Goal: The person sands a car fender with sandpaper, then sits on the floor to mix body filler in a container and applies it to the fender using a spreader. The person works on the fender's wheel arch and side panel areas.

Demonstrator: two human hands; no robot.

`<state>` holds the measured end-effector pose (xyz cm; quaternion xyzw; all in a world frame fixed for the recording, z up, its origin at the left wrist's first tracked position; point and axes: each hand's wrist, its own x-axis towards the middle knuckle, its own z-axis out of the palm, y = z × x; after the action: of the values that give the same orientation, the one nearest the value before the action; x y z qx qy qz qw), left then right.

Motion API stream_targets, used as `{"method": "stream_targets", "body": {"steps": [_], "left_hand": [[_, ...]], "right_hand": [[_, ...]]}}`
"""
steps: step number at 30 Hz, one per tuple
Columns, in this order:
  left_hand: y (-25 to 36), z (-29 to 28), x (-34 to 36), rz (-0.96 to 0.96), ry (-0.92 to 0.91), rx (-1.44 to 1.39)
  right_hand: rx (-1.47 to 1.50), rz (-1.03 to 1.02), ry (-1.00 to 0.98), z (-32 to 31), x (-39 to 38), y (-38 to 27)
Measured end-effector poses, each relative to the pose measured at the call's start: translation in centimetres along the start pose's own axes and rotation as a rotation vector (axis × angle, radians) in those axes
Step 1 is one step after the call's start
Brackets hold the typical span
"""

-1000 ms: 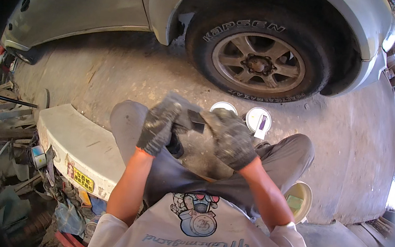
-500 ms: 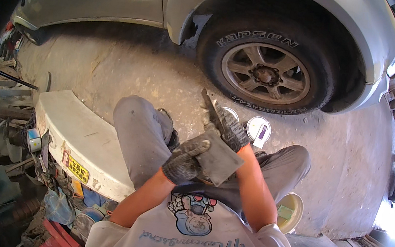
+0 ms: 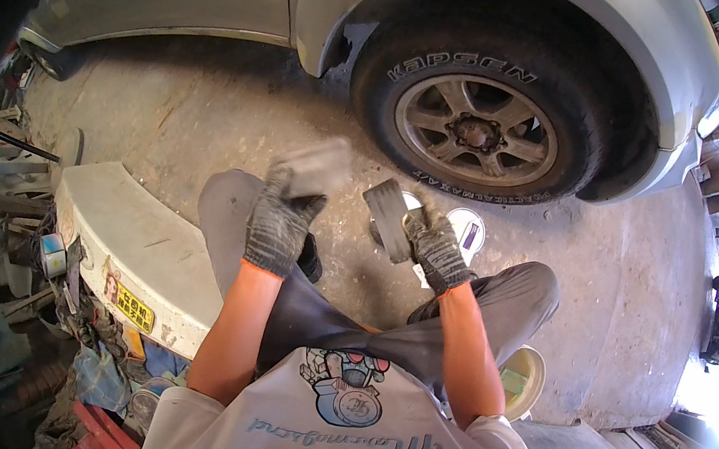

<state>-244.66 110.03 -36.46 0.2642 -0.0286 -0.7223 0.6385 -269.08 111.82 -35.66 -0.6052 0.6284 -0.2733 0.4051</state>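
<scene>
My left hand (image 3: 280,228), in a grey knit glove, is closed on a flat grey plate (image 3: 313,168), smeared by motion and raised above my left knee. My right hand (image 3: 438,245), gloved alike, grips a dark grey rectangular spreader blade (image 3: 387,219), whose broad face shows. Plate and blade are apart. Beyond the right hand two round cans stand on the floor, a white-lidded can (image 3: 465,228) and another can (image 3: 411,202) partly hidden behind the blade. Any putty on the tools cannot be made out.
A silver car's front wheel (image 3: 477,133) stands just ahead. To my left lies a white bumper (image 3: 139,229), with heaped scrap (image 3: 10,258) beyond it. A pale bucket (image 3: 536,372) holding something green sits by my right thigh. My crossed legs frame the floor (image 3: 342,290).
My hands have drawn apart. The left hand has lifted the plate forward and away from my lap, while the right hand has turned the blade so its flat face shows.
</scene>
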Motion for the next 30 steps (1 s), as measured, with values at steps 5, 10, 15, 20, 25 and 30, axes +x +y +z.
{"method": "stream_targets", "body": {"steps": [5,10,15,20,25,30], "left_hand": [[-2.6,0.8,-2.5,-0.249,0.005,0.326],[-3.2,1.1,-2.7,-0.125,0.029,0.643],[-2.8,0.5,-2.7,0.148,-0.184,1.223],[-2.8,1.2,-3.3,0.349,-0.358,1.454],[-2.3,2.0,-3.7,0.192,-0.279,1.027],[-1.2,2.1,-3.6,0.292,-0.238,1.186]], "right_hand": [[-0.040,-0.328,0.051,0.9,0.4,-0.2],[0.228,-0.067,-0.099,0.1,-0.4,0.0],[0.513,-0.149,-0.091,0.2,-1.1,-0.1],[0.279,-0.036,0.034,0.6,-0.7,0.7],[0.821,-0.007,0.307,-3.8,0.5,1.7],[0.717,0.118,0.389,-6.5,0.0,3.2]]}}
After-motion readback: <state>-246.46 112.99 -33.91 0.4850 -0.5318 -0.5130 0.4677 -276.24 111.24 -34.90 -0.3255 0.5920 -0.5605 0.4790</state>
